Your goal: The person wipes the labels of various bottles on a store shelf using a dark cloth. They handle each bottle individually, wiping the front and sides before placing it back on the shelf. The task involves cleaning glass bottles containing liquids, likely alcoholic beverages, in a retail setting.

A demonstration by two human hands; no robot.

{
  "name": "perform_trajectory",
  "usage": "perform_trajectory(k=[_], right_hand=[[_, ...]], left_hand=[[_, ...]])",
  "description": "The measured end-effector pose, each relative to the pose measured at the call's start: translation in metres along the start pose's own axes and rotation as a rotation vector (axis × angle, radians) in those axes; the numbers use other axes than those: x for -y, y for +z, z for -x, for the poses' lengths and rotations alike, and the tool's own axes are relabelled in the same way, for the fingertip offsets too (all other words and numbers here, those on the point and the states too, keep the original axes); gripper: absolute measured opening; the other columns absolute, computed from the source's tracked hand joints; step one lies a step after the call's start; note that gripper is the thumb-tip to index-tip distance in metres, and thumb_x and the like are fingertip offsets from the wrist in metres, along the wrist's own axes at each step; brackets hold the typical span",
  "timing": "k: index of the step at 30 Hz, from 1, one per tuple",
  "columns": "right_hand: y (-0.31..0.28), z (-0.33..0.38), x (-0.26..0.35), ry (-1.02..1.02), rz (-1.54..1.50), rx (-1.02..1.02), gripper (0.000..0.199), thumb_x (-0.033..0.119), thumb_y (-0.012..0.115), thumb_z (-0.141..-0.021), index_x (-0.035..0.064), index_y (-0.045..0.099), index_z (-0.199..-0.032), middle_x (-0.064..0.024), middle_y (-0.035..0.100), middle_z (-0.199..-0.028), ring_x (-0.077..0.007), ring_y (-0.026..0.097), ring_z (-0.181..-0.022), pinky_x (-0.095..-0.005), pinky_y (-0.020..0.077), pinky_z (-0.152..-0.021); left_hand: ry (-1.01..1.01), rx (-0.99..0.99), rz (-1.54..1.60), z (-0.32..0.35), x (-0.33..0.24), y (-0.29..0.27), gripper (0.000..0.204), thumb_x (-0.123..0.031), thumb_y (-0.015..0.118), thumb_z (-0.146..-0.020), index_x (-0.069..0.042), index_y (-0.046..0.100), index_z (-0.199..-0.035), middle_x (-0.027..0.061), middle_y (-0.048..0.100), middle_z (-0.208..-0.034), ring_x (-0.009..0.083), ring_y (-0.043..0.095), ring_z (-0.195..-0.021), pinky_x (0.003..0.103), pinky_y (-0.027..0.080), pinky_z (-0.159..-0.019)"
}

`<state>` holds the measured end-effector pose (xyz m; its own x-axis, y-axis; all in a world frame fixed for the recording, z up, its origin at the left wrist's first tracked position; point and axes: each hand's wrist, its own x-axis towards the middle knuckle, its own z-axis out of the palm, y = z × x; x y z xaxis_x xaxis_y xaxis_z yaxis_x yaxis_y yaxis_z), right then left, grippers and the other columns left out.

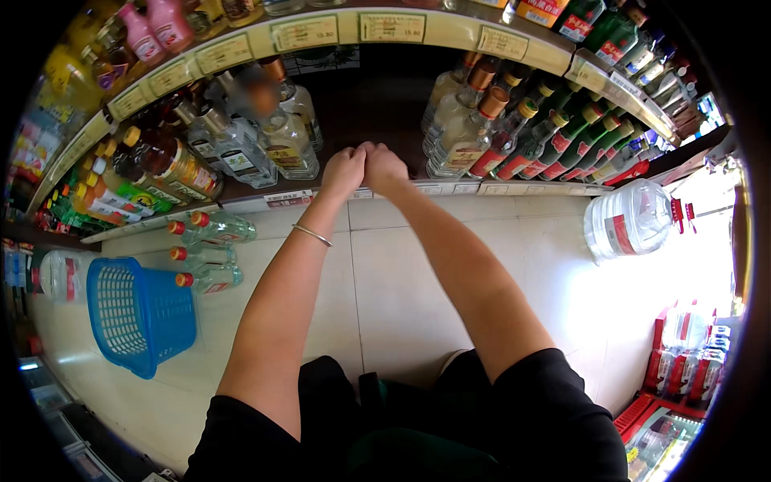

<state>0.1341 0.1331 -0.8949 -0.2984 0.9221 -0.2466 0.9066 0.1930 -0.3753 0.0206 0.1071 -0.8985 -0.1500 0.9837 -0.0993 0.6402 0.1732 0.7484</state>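
Note:
My left hand [345, 171] and my right hand [385, 166] meet at the front of a dark gap in the bottom shelf, thumbs side by side. Both are closed, fingers curled away from view; whatever they hold, if anything, is hidden. A metal bangle [312, 234] circles my left wrist. Just left of my left hand stands a clear square-shouldered liquor bottle [287, 145], with others beside and behind it. To the right of my right hand is a clear bottle with a copper-coloured cap [466, 140], the first of a row that runs on into red-labelled and green bottles.
An upper shelf edge [393, 28] with price tags curves above my hands. On the tiled floor, several red-capped clear bottles [210, 255] stand beside a blue plastic basket [161, 313] at left. A large water jug [630, 218] is at right, with packed bottles [687, 353] nearer me.

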Motion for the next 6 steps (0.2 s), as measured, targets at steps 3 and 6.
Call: perform_trajectory(k=[3,6], right_hand=[[-0.043,0.022,-0.012,0.015,-0.776,-0.045,0.039,0.016,0.053,-0.09,0.0074,0.055,-0.128,-0.0182,0.063,-0.115,-0.0295,0.064,-0.101,-0.038,0.0537,-0.087],[-0.052,0.029,-0.031,0.024,-1.558,0.236,0.041,0.015,0.052,-0.092,0.0071,0.055,-0.131,-0.0154,0.064,-0.117,-0.0247,0.062,-0.108,-0.0373,0.0505,-0.096]], left_hand=[[-0.003,-0.281,0.441,0.013,-0.007,-0.002,0.045,-0.046,0.051,-0.1,-0.003,0.062,-0.104,0.009,0.066,-0.092,0.0217,0.064,-0.085,0.034,0.048,-0.076],[-0.244,0.16,1.013,0.024,-0.005,-0.009,0.054,-0.058,0.058,-0.094,-0.013,0.054,-0.123,0.0045,0.062,-0.097,0.0117,0.057,-0.091,0.03,0.046,-0.088]])
